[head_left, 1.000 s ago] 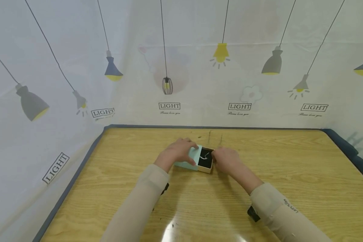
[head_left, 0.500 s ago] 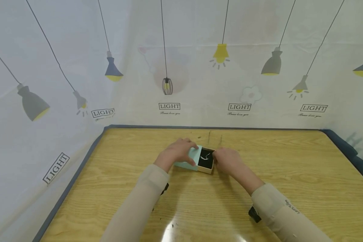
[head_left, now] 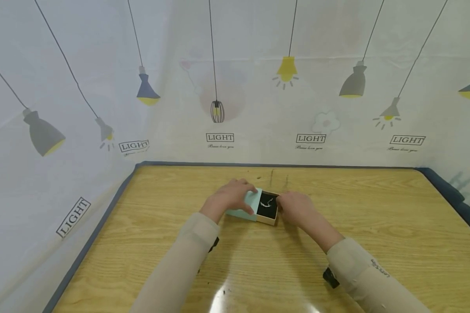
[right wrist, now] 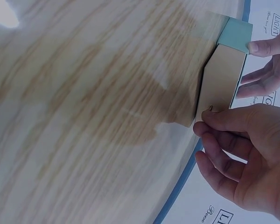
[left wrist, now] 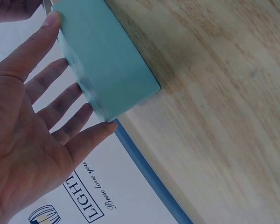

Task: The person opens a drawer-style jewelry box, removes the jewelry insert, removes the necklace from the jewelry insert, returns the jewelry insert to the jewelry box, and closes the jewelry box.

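Observation:
A small drawer-style jewelry box lies on the table, its mint-green sleeve [head_left: 252,201] to the left and its beige drawer [head_left: 266,220] pulled partway out to the right. Inside the drawer, a silver chain-like piece of jewelry [head_left: 265,204] rests on black lining. My left hand [head_left: 229,194] holds the sleeve across its width; in the left wrist view the thumb and several fingertips touch its edges. My right hand [head_left: 296,207] pinches the drawer's outer end between thumb and index finger, as the right wrist view shows, with a small tab [right wrist: 210,108] by the thumb.
The wood-grain table [head_left: 172,278] has a dark blue border [head_left: 235,164] along its back and sides. Behind it hangs a white curtain [head_left: 254,95] printed with lamps and the word LIGHT. Small dark marks dot the tabletop.
The drawer has slid slightly farther right out of the sleeve, along with my right hand. My left hand has stayed in place on the sleeve.

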`<state>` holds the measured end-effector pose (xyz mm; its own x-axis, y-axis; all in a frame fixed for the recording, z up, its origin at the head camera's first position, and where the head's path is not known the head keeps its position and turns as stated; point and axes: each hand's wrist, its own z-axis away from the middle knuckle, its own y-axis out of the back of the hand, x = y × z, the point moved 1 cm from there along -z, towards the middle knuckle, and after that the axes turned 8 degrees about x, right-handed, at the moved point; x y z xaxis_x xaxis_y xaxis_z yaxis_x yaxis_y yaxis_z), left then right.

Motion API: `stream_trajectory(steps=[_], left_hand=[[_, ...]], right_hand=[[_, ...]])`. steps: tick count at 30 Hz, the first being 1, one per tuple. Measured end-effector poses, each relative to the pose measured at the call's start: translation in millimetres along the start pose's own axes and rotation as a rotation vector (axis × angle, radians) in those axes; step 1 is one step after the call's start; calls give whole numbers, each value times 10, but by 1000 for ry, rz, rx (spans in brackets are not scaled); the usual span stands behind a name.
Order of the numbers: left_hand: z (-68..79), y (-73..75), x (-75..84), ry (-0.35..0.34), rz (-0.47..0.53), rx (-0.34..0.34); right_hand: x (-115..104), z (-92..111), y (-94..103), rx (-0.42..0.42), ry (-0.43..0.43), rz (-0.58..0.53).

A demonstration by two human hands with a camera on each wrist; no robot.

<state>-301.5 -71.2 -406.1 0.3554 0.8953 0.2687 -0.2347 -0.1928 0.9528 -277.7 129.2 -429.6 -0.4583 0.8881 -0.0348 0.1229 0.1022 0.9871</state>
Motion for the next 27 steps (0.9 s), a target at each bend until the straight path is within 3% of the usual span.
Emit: stream_trajectory(steps=[27], left_hand=[[4, -3, 6, 2, 3, -5]], right_hand=[[34, 14, -25, 33, 16, 16]])
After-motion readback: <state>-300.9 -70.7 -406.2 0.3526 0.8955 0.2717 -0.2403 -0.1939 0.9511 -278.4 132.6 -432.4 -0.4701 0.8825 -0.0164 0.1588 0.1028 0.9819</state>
